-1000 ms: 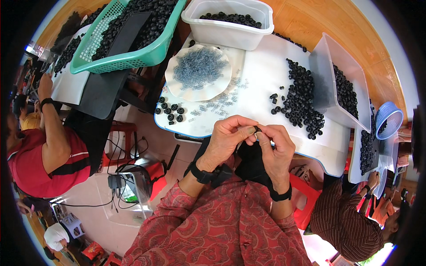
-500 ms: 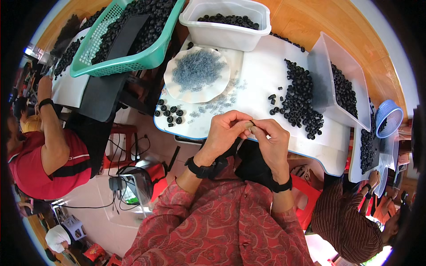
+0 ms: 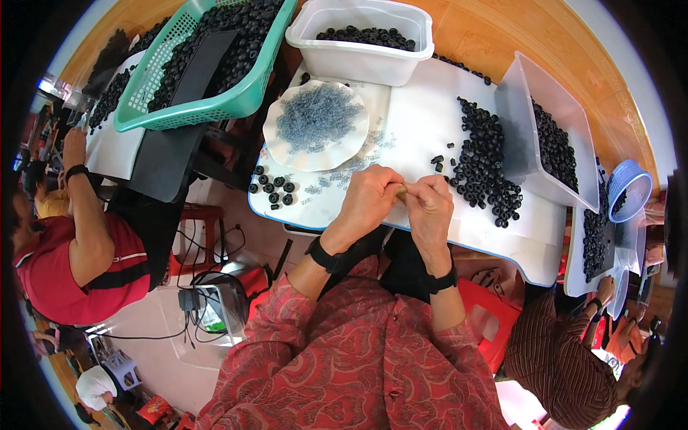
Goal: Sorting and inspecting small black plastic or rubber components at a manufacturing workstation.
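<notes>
Two hands meet over the near edge of the white desk point(image 3: 423, 122): the left hand point(image 3: 367, 202) and right hand point(image 3: 430, 209) are both pinched shut on one small tan piece point(image 3: 402, 191) between their fingertips, too tiny to make out. Just right of them sits a heap of black rings point(image 3: 484, 168). Far left of the hands there's a scalloped white plate point(image 3: 276, 136) of small grey bits, with a white tub point(image 3: 358, 64) beyond it.
</notes>
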{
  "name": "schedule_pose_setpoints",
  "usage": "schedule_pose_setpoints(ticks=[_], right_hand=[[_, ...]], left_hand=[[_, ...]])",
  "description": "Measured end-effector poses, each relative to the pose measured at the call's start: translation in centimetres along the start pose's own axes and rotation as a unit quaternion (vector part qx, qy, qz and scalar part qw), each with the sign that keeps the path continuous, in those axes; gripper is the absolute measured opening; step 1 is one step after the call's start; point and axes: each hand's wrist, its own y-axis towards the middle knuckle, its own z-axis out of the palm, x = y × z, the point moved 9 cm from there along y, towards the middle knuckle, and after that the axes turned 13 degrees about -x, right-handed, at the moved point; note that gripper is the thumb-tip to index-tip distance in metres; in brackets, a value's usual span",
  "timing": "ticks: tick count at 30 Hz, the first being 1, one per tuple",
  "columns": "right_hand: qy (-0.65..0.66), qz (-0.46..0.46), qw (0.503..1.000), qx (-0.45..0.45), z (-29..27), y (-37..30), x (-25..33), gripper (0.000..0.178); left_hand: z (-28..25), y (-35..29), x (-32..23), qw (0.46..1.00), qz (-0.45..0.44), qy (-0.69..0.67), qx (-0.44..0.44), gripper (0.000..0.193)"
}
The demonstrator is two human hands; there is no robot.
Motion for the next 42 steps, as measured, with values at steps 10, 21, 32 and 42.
schedule_pose_setpoints(ticks=[10, 21, 32, 42], right_hand=[[-0.012, -0.022, 1.000, 0.010, 0.0, -0.2, -0.1, 0.023], [-0.023, -0.039, 0.996, -0.071, -2.4, -0.4, 2.5, 0.022], [0.071, -0.114, 0.990, 0.054, 1.5, -1.1, 7.1, 0.045], [0.148, -0.049, 0.986, 0.060, 2.6, -1.5, 5.6, 0.037]], left_hand=[[0.9, -0.8, -2.2, 0.966, 0.171, 0.192, -0.013, 0.006], [1.4, -1.6, -3.1, 0.952, 0.204, 0.225, -0.019, 0.007], [0.7, -3.0, -3.2, 0.970, 0.223, 0.090, 0.028, 0.024], [1.8, -1.6, -1.2, 0.966, 0.221, 0.121, 0.056, 0.027]])
